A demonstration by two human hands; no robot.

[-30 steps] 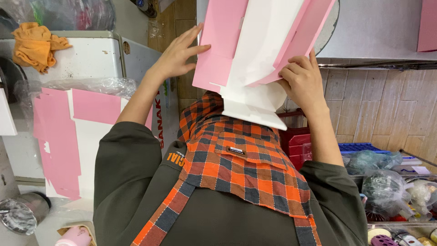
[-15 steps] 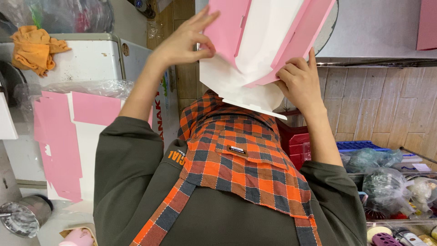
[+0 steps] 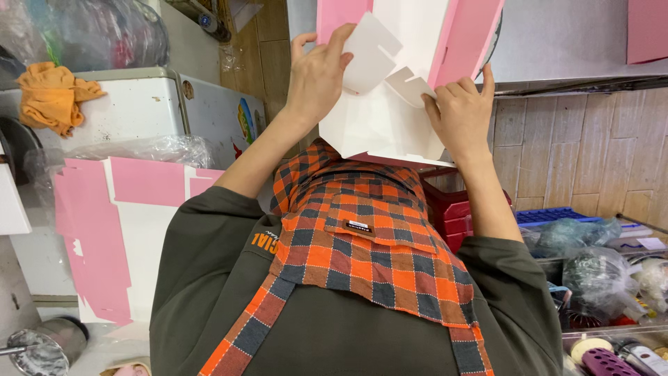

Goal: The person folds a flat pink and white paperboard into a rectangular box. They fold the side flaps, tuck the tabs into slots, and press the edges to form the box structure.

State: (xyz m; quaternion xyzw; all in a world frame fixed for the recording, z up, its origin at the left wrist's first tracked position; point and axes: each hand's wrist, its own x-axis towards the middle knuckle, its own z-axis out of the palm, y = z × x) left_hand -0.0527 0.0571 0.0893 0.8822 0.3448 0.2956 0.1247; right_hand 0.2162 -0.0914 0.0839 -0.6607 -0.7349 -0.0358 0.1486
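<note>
i am holding a pink and white cardboard box [image 3: 390,118] up in front of me, above my plaid apron [image 3: 362,237], with its open underside turned toward me. my left hand [image 3: 316,76] is gripping the left wall of the box, fingers curled over its edge and pressing on a white tab flap [image 3: 372,52] that is bending inward. my right hand [image 3: 459,115] is closed on the right side, fingertips pinching the smaller notched flap [image 3: 410,87] just beside the pink right wall [image 3: 463,42]. to do this fold well, i judge the two flaps are needing to meet squarely, so i am keeping the walls straight with my palms while the fingertips are guiding the notches together, not forcing the card where it could crease. a flat unfolded box sheet [image 3: 118,230], pink and white, is leaning at the left below a white appliance [image 3: 139,104] carrying an orange cloth [image 3: 52,94]. at the near right, bagged items [image 3: 598,257] are lying in trays.
</note>
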